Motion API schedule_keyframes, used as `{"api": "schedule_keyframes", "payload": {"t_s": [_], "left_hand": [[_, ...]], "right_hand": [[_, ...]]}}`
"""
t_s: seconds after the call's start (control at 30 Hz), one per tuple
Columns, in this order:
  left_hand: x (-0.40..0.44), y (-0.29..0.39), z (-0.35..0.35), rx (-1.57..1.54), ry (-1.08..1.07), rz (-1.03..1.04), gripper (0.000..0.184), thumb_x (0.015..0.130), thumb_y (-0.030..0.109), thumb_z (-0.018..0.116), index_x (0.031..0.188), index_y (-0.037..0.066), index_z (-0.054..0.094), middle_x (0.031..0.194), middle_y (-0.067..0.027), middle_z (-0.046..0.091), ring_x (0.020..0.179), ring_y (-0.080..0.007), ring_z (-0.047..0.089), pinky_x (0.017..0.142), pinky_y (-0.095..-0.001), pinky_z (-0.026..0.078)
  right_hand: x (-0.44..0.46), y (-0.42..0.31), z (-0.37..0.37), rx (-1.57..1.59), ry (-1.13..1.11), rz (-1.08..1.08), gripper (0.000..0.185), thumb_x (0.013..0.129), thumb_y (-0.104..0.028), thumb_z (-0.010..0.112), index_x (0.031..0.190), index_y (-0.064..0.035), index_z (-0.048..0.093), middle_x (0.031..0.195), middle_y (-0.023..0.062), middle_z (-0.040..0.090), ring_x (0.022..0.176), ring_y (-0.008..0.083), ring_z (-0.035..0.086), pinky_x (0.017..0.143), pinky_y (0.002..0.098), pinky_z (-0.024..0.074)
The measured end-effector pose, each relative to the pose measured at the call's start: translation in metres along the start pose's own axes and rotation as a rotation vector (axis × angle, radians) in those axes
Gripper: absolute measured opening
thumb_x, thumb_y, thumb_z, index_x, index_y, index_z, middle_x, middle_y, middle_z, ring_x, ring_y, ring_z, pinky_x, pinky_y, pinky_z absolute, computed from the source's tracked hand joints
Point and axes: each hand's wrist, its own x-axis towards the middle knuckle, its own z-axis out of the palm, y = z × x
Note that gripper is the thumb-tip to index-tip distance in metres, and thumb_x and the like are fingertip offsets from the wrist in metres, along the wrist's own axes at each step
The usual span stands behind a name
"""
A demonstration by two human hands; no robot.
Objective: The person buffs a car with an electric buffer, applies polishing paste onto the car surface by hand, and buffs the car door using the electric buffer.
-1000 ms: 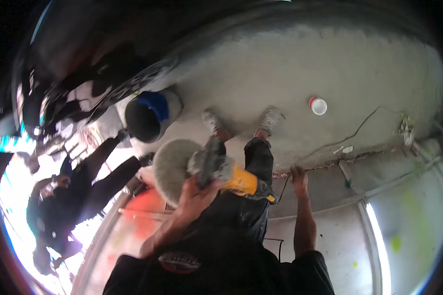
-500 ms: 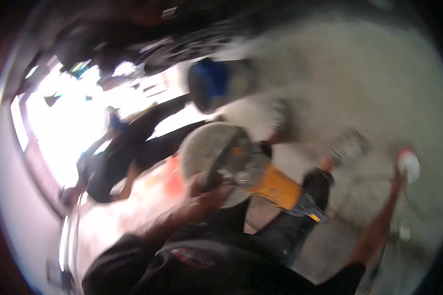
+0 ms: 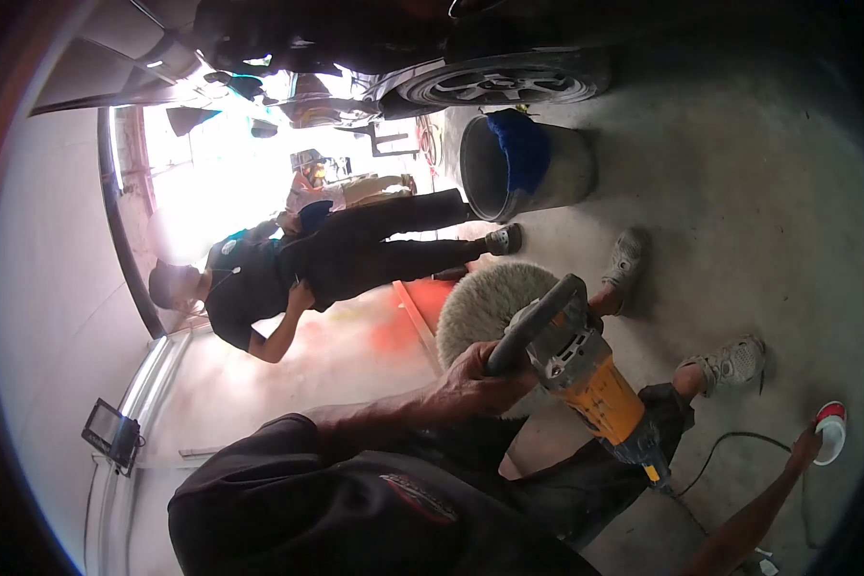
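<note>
My left hand (image 3: 490, 380) is wrapped round the black loop handle of a yellow-and-black polisher (image 3: 597, 396). The polisher carries a thick, off-white wool pad (image 3: 482, 305), which faces away from my body. Its power cord (image 3: 730, 439) trails across the concrete floor. Far to the right of the view, at the end of my lowered arm, my right hand (image 3: 808, 447) grips a small white-and-red container (image 3: 832, 434). The container's exact kind is unclear. My legs and grey clogs (image 3: 734, 363) show behind the polisher.
The view is turned sideways. A grey bin (image 3: 578, 168) with a blue cloth (image 3: 522, 151) over its rim stands by a car wheel (image 3: 499, 82). A person in black (image 3: 259, 288) stands nearby, with another person (image 3: 331, 197) farther back. A floodlight (image 3: 112, 434) hangs by the wall.
The view has shifted and sharpened. The polisher, still in my left hand, appears farther right. My right hand and the white-and-red container appear lower in the view.
</note>
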Motion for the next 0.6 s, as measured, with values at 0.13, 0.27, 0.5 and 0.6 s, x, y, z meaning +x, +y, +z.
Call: {"api": "schedule_keyframes", "payload": {"t_s": [0.13, 0.27, 0.5, 0.6], "left_hand": [[0.003, -0.009, -0.008, -0.003, -0.027, 0.002, 0.011, 0.095, 0.018, 0.068, 0.092, 0.008, 0.064, 0.072, 0.0037, 0.058, 0.062, -0.0037, 0.051, 0.053, -0.0232, 0.037], [0.001, -0.003, -0.007, 0.024, -0.009, -0.049, 0.014, 0.095, 0.020, 0.068, 0.092, 0.008, 0.064, 0.073, 0.0037, 0.057, 0.062, -0.0045, 0.050, 0.053, -0.0234, 0.037], [0.003, -0.016, -0.008, 0.005, -0.052, 0.065, 0.016, 0.095, 0.024, 0.068, 0.092, 0.010, 0.060, 0.066, 0.0086, 0.050, 0.055, -0.0006, 0.045, 0.046, -0.0223, 0.035], [0.003, -0.019, -0.009, 0.065, -0.049, 0.132, 0.019, 0.095, 0.026, 0.068, 0.099, 0.008, 0.062, 0.068, 0.0081, 0.050, 0.058, -0.0009, 0.045, 0.048, -0.0229, 0.035]], "right_hand": [[-0.040, -0.022, -0.008, 0.002, 0.227, -0.177, 0.069, 0.093, -0.061, 0.052, 0.133, -0.0053, 0.058, 0.103, 0.0179, 0.067, 0.082, 0.0304, 0.067, 0.063, 0.0422, 0.0574], [-0.027, -0.013, -0.012, 0.083, 0.047, -0.096, 0.070, 0.092, -0.062, 0.052, 0.134, -0.0060, 0.057, 0.115, 0.0201, 0.065, 0.093, 0.0333, 0.068, 0.069, 0.0437, 0.0569], [-0.060, 0.002, -0.043, -0.238, 0.365, -0.272, 0.066, 0.096, -0.056, 0.051, 0.137, -0.0055, 0.055, 0.131, 0.0233, 0.060, 0.109, 0.0399, 0.063, 0.089, 0.0455, 0.0510], [-0.142, -0.026, -0.076, -0.138, 0.368, -0.328, 0.063, 0.097, -0.052, 0.054, 0.137, -0.0035, 0.056, 0.133, 0.0223, 0.059, 0.116, 0.0389, 0.061, 0.095, 0.0458, 0.0482]]}}
